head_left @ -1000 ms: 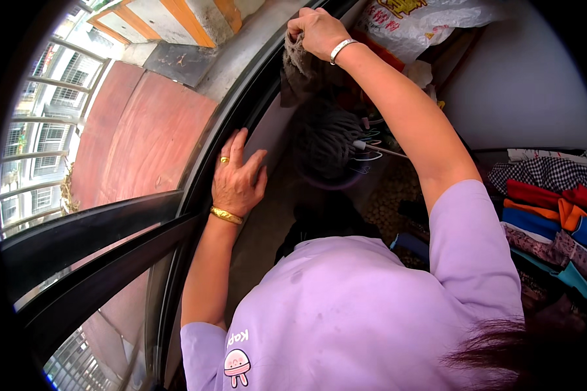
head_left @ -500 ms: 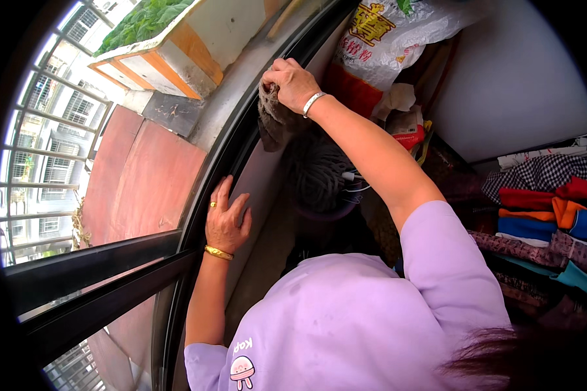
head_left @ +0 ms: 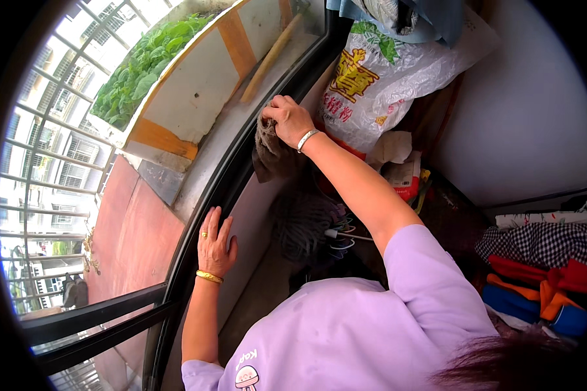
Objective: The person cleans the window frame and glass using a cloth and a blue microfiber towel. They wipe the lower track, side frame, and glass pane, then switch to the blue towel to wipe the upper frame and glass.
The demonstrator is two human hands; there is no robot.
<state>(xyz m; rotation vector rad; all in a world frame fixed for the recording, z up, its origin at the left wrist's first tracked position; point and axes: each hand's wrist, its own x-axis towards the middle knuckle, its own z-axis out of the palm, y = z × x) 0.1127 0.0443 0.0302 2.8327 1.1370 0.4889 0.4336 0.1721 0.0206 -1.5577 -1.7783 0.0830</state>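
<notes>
A grey-brown cloth point(head_left: 267, 146) is bunched in my right hand point(head_left: 288, 120), whose fingers close over it at the black window frame point(head_left: 225, 176). Part of the cloth hangs down the inner side of the sill. Lower along the same frame, my left hand point(head_left: 216, 244) rests with its fingers stretched out and holds nothing. A silver bracelet circles my right wrist; my left wears a gold bracelet and a ring.
Outside the window stand a planter box point(head_left: 192, 85) of leafy plants, a wooden stick point(head_left: 274, 55) and a reddish board point(head_left: 137, 228), with metal bars beyond. Inside are a plastic sack point(head_left: 378, 85), a dark stringy mop head point(head_left: 303, 225), white cables and folded cloths point(head_left: 535, 247).
The view has shifted, showing more of the planter and the sack. My right hand still grips the cloth at the frame, and my left hand stays on the frame.
</notes>
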